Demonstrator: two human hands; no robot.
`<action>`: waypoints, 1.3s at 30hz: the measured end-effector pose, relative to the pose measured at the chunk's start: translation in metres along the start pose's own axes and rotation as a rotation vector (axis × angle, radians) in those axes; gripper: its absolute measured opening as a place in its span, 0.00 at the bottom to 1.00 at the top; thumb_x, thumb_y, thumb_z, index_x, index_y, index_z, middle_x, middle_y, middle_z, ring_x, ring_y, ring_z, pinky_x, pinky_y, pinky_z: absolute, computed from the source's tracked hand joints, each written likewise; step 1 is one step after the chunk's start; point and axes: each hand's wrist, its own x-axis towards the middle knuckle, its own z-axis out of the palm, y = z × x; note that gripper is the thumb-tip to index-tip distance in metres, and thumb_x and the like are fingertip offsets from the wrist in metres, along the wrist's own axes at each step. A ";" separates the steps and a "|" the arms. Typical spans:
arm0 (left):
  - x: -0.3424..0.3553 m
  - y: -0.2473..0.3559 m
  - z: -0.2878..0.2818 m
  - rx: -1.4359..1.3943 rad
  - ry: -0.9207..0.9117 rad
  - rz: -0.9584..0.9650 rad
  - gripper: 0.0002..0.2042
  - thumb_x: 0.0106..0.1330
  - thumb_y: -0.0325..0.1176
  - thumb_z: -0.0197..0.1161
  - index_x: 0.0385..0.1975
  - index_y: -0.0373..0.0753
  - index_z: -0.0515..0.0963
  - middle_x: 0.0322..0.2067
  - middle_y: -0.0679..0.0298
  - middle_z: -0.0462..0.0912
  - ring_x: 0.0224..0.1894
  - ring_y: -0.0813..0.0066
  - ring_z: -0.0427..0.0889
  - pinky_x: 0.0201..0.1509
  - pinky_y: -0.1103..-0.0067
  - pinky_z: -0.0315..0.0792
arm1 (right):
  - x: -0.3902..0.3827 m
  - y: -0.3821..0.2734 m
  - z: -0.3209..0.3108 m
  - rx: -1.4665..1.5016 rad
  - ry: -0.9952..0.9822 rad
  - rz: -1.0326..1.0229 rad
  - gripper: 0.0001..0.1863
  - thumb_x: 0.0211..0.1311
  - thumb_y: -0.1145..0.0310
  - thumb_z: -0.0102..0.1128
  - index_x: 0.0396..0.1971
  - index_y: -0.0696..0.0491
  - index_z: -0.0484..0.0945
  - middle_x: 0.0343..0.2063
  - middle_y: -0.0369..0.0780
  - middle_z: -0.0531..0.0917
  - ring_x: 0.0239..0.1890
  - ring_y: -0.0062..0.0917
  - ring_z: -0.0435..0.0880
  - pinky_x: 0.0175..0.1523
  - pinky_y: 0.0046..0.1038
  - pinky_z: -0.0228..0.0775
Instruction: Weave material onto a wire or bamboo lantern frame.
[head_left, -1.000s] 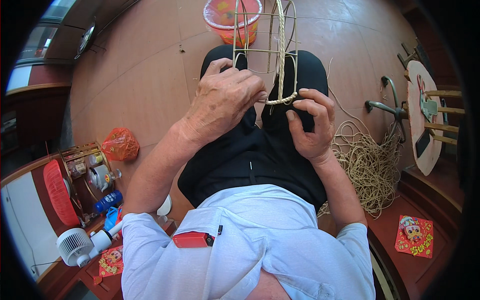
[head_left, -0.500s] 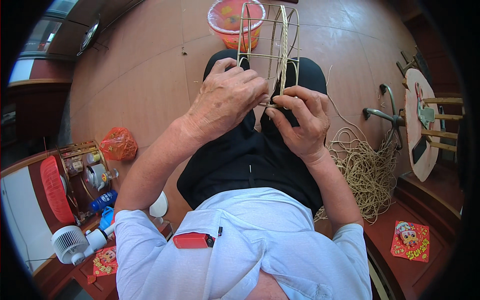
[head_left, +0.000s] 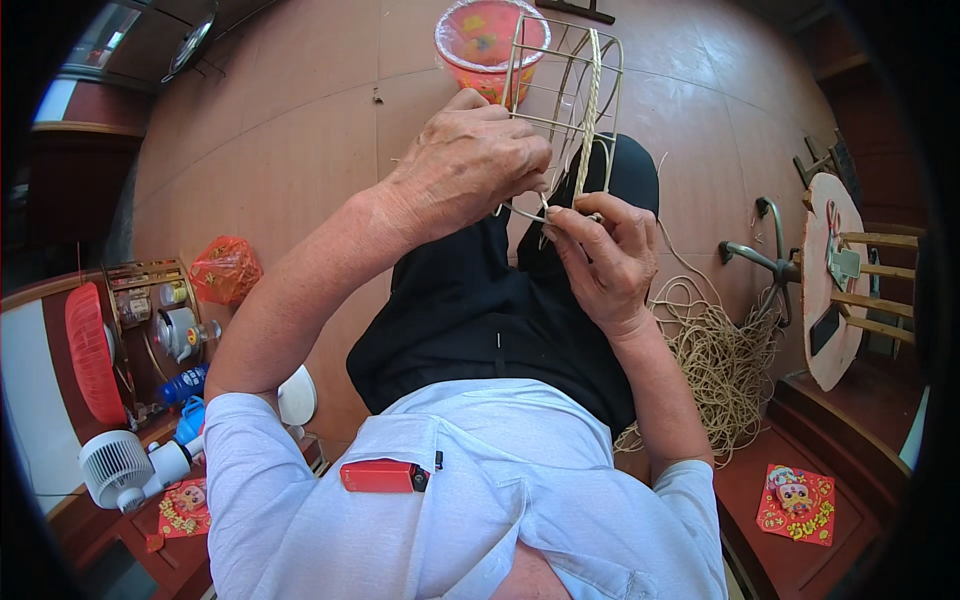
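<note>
A basket-like wire frame [head_left: 567,125] stands out beyond my knees, its near end at my hands. Tan cord [head_left: 590,100] is wrapped and braided along one of its long bars. My left hand [head_left: 475,148] is closed at the near end of the frame, pinching the cord, of which a short length shows below the fingers. Thumb and fingers of my right hand [head_left: 607,245] pinch the frame's near rim where the cord crosses it. From the right hand a loose strand runs down to a big tangled heap of cord [head_left: 715,365] on the floor.
Beyond the frame stands a red bin [head_left: 490,45] with a clear liner. To the right are a round wooden board [head_left: 828,285] with scissors and a phone, and a metal chair base [head_left: 765,250]. At left lie a red bag [head_left: 226,270] and a white fan [head_left: 118,470].
The frame and bin sit slightly further right in view. My left hand has lifted a little from the rim, and a short cord length now shows between the hands.
</note>
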 end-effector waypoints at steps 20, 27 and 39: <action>-0.082 0.113 0.057 -1.651 0.589 -0.761 0.21 0.77 0.22 0.59 0.68 0.38 0.71 0.70 0.53 0.76 0.49 0.80 0.83 0.59 0.76 0.78 | 0.008 0.000 -0.005 0.027 -0.161 0.041 0.10 0.59 0.68 0.77 0.41 0.45 0.91 0.68 0.36 0.82 0.75 0.39 0.74 0.73 0.41 0.66; -0.066 0.114 0.061 -0.814 0.453 -0.654 0.09 0.73 0.20 0.67 0.48 0.38 0.77 0.51 0.55 0.89 0.38 0.73 0.89 0.43 0.74 0.81 | 0.007 0.001 -0.005 0.088 -0.150 0.073 0.11 0.57 0.70 0.76 0.42 0.46 0.91 0.67 0.37 0.83 0.74 0.40 0.76 0.74 0.41 0.66; -0.096 0.109 -0.048 -0.605 0.472 -0.451 0.15 0.67 0.22 0.78 0.52 0.38 0.84 0.36 0.65 0.88 0.25 0.83 0.78 0.32 0.81 0.69 | 0.003 -0.003 0.005 0.127 -0.071 0.105 0.13 0.54 0.64 0.86 0.37 0.46 0.89 0.59 0.35 0.87 0.71 0.38 0.80 0.72 0.39 0.70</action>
